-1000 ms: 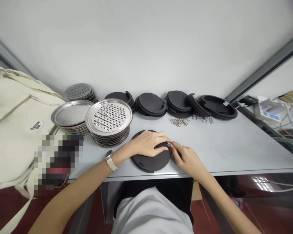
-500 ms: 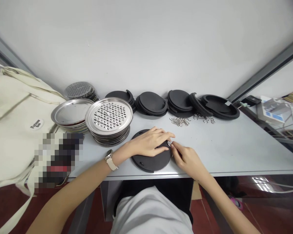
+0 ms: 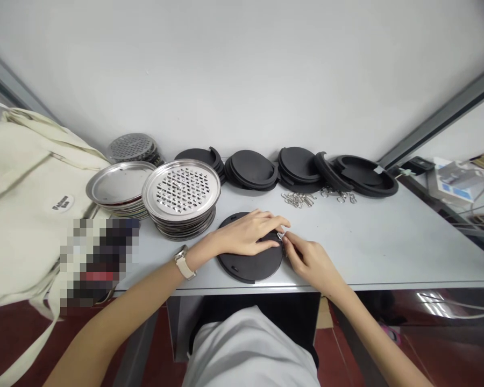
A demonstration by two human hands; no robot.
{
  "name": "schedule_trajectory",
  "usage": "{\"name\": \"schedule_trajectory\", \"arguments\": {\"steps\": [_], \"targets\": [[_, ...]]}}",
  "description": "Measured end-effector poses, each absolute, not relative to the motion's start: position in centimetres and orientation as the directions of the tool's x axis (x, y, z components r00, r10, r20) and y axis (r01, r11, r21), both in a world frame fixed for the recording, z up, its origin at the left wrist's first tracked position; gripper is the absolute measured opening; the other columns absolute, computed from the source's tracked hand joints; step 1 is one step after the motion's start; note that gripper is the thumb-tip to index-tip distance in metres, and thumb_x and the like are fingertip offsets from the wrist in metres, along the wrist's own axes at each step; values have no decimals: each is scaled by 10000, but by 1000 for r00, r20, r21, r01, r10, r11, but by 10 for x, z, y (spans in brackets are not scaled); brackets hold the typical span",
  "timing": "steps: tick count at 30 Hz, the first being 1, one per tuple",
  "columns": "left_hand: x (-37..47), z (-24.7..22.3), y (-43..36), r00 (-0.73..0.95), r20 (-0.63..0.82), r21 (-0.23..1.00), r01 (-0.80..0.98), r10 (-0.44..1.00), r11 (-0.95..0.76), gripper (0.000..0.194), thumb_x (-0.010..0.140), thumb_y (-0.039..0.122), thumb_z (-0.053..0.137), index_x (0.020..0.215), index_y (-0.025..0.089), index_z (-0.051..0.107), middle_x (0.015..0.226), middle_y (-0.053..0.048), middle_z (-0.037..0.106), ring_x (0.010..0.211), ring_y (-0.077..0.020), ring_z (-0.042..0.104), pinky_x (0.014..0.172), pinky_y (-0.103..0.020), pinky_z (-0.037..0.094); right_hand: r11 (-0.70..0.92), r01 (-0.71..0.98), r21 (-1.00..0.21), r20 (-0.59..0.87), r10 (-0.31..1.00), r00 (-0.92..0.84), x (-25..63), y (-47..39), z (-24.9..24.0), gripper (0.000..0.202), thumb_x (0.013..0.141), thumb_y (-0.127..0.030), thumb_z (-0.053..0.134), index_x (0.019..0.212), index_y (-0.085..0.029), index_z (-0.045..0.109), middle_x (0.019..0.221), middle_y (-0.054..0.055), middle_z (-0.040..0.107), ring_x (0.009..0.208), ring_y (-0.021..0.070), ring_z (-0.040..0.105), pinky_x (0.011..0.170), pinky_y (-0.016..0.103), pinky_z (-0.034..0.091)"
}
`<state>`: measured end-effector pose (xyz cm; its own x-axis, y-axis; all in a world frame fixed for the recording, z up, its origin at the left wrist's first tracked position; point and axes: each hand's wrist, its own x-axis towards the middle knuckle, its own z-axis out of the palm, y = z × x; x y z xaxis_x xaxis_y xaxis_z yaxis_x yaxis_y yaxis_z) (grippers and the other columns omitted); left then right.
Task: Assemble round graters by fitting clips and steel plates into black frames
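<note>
Black disc (partly hidden)

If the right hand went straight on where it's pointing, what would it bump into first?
Past the metal clip it pinches, the right hand would probably meet the left hand, which lies over the black disc; exact depth is unclear.

A watch was worn on the wrist just behind the left hand. Its small case was edged in silvery metal, and a pale cream strap was wrapped round below it. The right hand and both forearms were seen bare. Nearer the body than the hands, a loose whitish top was worn, gathered in soft, grey-shaded folds. Black material was seen around it; whether clothing or seat could not be told.
</note>
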<state>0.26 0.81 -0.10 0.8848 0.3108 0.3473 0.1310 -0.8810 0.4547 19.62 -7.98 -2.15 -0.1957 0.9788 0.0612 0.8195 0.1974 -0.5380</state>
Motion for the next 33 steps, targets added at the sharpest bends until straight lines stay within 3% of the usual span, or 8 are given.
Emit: {"name": "schedule_trajectory", "arguments": {"steps": [8, 33], "targets": [[3, -1, 9, 887, 337, 506, 114, 317, -855, 244, 930, 241, 557, 1156, 184, 484, 1132, -94, 603, 1075, -229, 547, 962, -375, 411, 213, 784, -583, 101, 977, -190, 197, -81, -24, 278, 971, -333, 349, 734, -228, 448, 530, -46, 460, 433, 137, 441, 499, 242, 309], [5, 0, 9, 888, 337, 543, 89, 314, -835, 206, 926, 226, 548, 1122, 183, 501, 1090, -83, 602, 1049, -222, 538, 962, -370, 405, 203, 719, -665, 117, 979, -168, 197, -82, -26, 266, 953, -335, 392, 709, -228, 390, 550, -71, 349, 468, 111, 353, 499, 233, 295]]}}
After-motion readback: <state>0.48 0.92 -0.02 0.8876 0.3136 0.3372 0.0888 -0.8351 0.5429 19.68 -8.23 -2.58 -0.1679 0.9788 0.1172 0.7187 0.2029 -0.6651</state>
